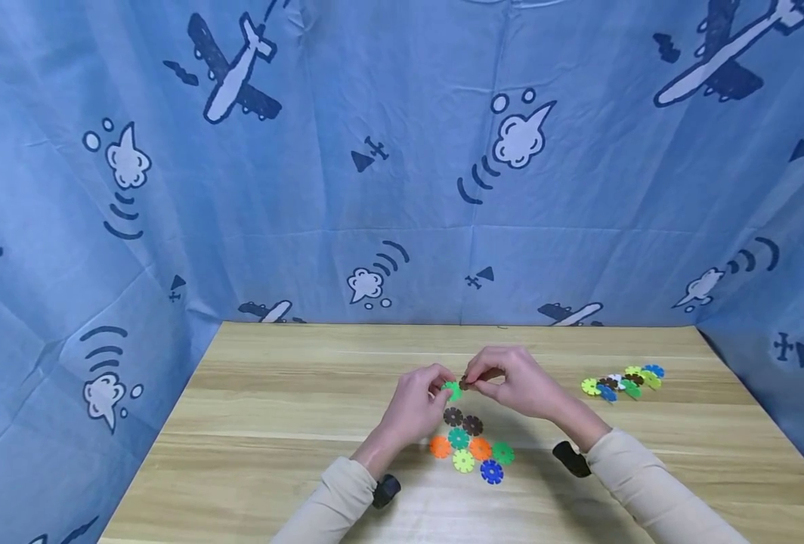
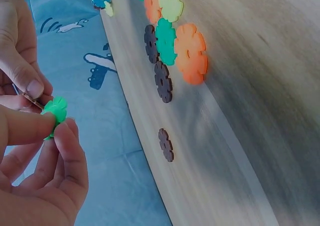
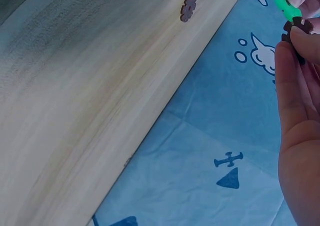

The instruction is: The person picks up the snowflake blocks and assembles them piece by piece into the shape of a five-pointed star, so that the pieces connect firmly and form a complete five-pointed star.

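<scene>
My left hand (image 1: 415, 400) pinches a bright green notched disc (image 2: 56, 111) between thumb and fingers. In my right hand (image 1: 514, 381) a dark brown notched disc (image 3: 298, 32) is held by thumb and fingertips. The two discs meet edge to edge above the table, the brown one turned at an angle to the green. Below the hands lie several loose discs: brown ones (image 1: 473, 425), a teal one (image 1: 459, 437), orange ones (image 1: 480, 449), a yellow-green one (image 1: 463, 461), a green one (image 1: 503, 453) and a blue one (image 1: 492, 471).
At the right of the wooden table (image 1: 273, 408) lies a cluster of joined discs (image 1: 629, 381) in yellow, blue, brown, white and green. A blue curtain (image 1: 429, 189) printed with planes hangs behind the table and along both sides. Black bands (image 1: 570, 459) sit at the wrists.
</scene>
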Motion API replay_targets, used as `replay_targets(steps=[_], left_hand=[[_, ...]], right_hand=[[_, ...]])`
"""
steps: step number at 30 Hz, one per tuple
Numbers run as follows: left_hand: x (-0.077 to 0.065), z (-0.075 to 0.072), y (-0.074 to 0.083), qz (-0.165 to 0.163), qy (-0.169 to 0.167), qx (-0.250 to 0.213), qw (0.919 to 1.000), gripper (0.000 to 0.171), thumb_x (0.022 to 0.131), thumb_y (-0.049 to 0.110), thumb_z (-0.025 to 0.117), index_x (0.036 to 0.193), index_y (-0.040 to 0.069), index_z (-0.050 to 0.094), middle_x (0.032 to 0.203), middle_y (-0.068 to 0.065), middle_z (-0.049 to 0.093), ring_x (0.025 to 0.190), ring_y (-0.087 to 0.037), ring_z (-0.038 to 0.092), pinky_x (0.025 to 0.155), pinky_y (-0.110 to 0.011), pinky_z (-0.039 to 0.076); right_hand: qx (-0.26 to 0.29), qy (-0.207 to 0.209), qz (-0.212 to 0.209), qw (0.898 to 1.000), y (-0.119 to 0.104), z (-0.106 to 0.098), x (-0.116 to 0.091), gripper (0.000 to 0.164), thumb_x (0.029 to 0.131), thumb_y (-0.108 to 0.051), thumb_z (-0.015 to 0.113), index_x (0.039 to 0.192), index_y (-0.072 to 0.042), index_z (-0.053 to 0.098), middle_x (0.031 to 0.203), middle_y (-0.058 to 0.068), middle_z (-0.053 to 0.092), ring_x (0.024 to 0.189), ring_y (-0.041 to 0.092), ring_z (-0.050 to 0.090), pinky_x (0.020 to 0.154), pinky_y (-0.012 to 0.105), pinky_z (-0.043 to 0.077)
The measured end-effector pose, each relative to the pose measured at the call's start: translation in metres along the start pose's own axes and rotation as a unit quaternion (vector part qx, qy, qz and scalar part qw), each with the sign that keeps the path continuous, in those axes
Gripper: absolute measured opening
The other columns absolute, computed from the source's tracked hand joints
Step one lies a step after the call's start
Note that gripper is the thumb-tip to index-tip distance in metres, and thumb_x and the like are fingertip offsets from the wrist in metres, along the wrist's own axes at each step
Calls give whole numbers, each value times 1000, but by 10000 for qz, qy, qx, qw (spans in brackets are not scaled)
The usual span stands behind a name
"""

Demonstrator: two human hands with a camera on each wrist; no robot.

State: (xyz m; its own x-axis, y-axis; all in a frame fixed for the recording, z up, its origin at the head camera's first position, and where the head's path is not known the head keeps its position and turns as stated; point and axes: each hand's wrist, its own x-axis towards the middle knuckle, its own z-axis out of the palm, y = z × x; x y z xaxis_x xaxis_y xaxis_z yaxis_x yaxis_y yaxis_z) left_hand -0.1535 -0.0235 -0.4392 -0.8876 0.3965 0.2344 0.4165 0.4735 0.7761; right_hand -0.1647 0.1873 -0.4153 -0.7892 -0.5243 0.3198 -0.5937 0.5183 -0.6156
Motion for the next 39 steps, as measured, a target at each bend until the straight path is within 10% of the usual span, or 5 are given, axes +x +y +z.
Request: replay_targets(steps=[29,39], left_hand=[[-1,-6,5,-352,-196,-692,9968,19,88,-11,68,98,4,73,81,-5,71,69,-6,59,64,-19,51],[2,-10,3,-1025,432,-1831,9768,11,90,6,74,101,5,73,90,-9,72,82,-10,65,76,-23,55]], right_hand=[[-245,-9,-721,9971,-5,3,0,19,80,8,79,87,-10,77,86,-1,76,79,12,72,70,23,61],[-387,-301,770,9958,-10,-8,9,43,83,4,77,122,-4,58,107,12,64,81,14,67,68,24,58]])
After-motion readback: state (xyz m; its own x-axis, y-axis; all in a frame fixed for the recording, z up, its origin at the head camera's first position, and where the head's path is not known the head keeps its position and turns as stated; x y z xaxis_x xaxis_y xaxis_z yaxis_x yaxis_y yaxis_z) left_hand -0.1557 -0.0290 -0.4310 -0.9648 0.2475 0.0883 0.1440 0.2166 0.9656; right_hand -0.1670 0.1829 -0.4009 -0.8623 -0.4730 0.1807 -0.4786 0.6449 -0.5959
